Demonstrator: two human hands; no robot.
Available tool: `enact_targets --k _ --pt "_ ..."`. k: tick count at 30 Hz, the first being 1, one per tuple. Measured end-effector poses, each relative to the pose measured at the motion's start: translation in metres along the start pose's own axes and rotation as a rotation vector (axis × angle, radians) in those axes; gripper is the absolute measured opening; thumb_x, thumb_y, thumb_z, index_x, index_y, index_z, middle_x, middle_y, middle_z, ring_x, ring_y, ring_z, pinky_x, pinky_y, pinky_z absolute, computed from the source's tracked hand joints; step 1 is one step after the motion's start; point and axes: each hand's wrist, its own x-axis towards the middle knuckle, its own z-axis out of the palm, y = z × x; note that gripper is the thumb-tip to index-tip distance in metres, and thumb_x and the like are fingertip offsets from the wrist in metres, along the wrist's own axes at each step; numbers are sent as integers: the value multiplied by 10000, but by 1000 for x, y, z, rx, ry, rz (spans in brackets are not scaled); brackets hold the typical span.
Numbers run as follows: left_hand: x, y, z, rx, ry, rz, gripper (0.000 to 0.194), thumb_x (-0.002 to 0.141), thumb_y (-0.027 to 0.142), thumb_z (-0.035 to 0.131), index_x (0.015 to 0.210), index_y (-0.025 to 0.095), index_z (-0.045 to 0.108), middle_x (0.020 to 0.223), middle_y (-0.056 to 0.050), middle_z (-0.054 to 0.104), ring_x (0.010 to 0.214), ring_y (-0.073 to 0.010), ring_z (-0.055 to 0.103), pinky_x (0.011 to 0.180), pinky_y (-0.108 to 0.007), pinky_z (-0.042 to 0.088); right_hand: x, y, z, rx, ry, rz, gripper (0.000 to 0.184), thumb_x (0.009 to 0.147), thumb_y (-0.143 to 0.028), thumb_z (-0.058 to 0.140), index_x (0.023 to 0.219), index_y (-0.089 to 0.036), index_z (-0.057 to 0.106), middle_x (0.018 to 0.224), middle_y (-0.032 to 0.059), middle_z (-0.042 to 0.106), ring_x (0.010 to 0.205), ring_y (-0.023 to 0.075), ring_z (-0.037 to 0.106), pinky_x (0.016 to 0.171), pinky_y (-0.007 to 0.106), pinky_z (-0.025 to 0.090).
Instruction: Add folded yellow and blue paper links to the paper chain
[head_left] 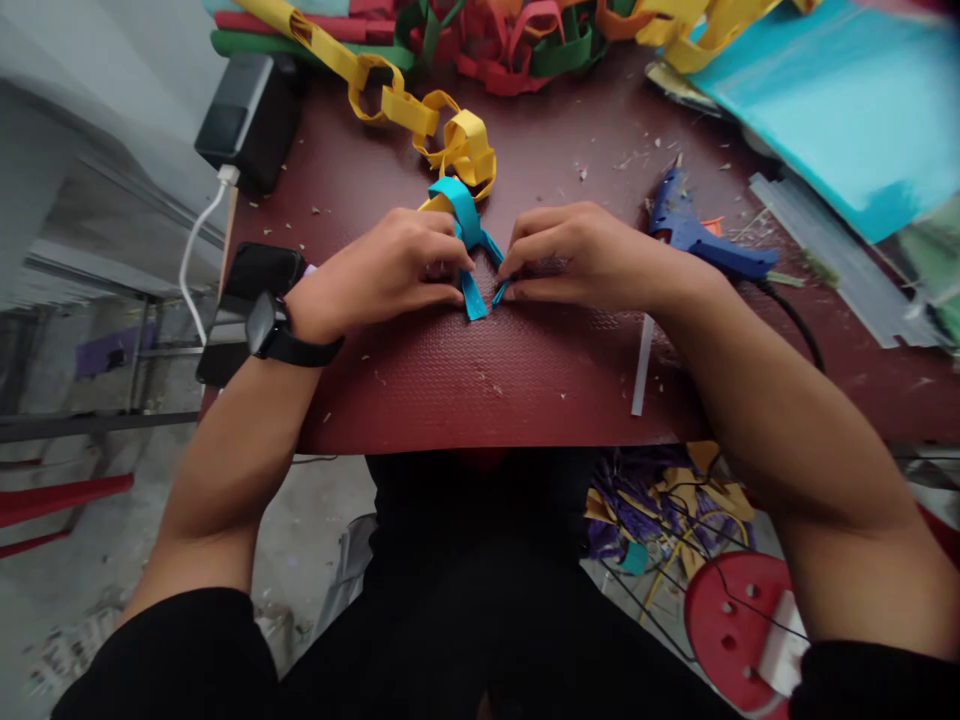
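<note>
A blue paper strip (466, 212) passes through the end link of a yellow paper chain (409, 108), its two ends pointing toward me and lying apart. My left hand (420, 258) is closed on one end of the strip, thumb and fingers pinching beside it. The other end is pinched between the thumb and fingertips of my right hand (551, 255). Both hands rest low over the dark red table (420, 390). A blue glue gun (694, 230) lies just beyond my right wrist, and a thin translucent glue stick (643, 365) lies below that forearm.
More paper chain links (517, 45) in red, green and orange heap along the far side. A black power bank (247, 120) with a white cable stands at the left edge, near a dark phone (262, 270). At right are blue sheets (832, 110) and several glue sticks (847, 260).
</note>
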Motion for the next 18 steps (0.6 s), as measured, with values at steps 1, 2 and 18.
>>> enact_targets --k 1,2,18 --pt "0 1 0 -4 11 -1 202 984 391 895 1147 272 904 1205 -107 796 1109 -306 770 1026 -463 632 0 0 0 -2 -4 5 181 1113 -372 732 1115 -234 850 1039 51 715 925 195 674 876 350 513" --pt "0 2 1 -12 24 -2 181 976 378 905 1125 275 899 1249 -113 782 1137 -313 765 1041 -468 630 -1 0 0 -5 -3 8 180 1113 -374 732 1102 -236 847 1040 50 703 923 196 671 875 355 514" --pt "4 7 4 -98 13 14 281 1020 559 872 1045 283 918 1201 -94 876 1174 -306 818 1130 -480 627 1 -2 4 78 94 -20 265 1145 -465 698 1081 -257 850 1329 100 761 1060 236 724 953 393 599"
